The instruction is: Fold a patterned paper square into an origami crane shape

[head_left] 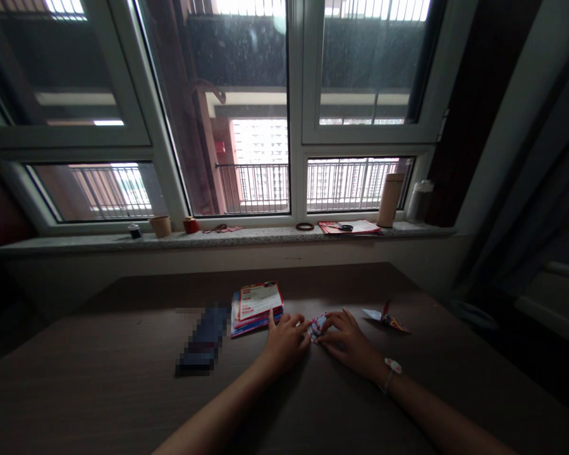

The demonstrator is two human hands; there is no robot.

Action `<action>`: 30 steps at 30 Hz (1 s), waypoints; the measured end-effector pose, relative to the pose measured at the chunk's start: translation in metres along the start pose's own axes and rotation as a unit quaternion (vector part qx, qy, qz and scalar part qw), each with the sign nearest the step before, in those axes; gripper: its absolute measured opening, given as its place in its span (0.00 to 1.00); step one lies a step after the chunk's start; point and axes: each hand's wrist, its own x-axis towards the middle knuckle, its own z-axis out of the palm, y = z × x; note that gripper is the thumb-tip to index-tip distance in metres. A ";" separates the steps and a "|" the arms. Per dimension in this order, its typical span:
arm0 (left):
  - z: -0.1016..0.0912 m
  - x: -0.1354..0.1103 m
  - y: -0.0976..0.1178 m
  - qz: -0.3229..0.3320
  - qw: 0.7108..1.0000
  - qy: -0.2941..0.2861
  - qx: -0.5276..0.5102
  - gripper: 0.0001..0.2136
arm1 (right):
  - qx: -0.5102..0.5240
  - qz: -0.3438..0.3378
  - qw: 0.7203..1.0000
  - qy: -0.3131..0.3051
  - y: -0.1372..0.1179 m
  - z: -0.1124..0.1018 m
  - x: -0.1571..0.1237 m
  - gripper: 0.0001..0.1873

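A small folded piece of printed paper [318, 322], white with red and blue, lies on the table between my two hands. From its left side, my left hand [287, 338] pinches the paper's edge, with the index finger stretched toward the paper stack. My right hand [348, 341], with a bracelet at the wrist, closes its fingertips on the paper's right side. Just beyond my left hand is a stack of printed sheets [258, 302] with red borders. To the right of my right hand stands a folded paper crane [386, 318] with pointed wings.
A blurred-out dark, flat object [203, 341] lies left of the stack on the brown table [99, 379]. Along the windowsill [265, 236] are a paper cup [160, 226], a red spool [190, 224], a ring [305, 226], scissors [345, 227] on red papers and a tall bottle [389, 201].
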 end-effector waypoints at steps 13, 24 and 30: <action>0.003 -0.001 -0.001 0.005 1.000 0.006 0.007 0.15 | -0.014 -0.045 0.999 -0.017 -0.001 -0.001 -0.001 0.16; -0.001 0.000 0.000 0.000 1.000 0.001 0.002 0.14 | -0.002 -0.057 0.998 -0.030 -0.002 -0.005 -0.001 0.12; 0.001 -0.001 0.000 -0.004 1.000 0.003 -0.004 0.14 | 0.005 -0.020 1.000 -0.011 -0.004 -0.004 -0.001 0.07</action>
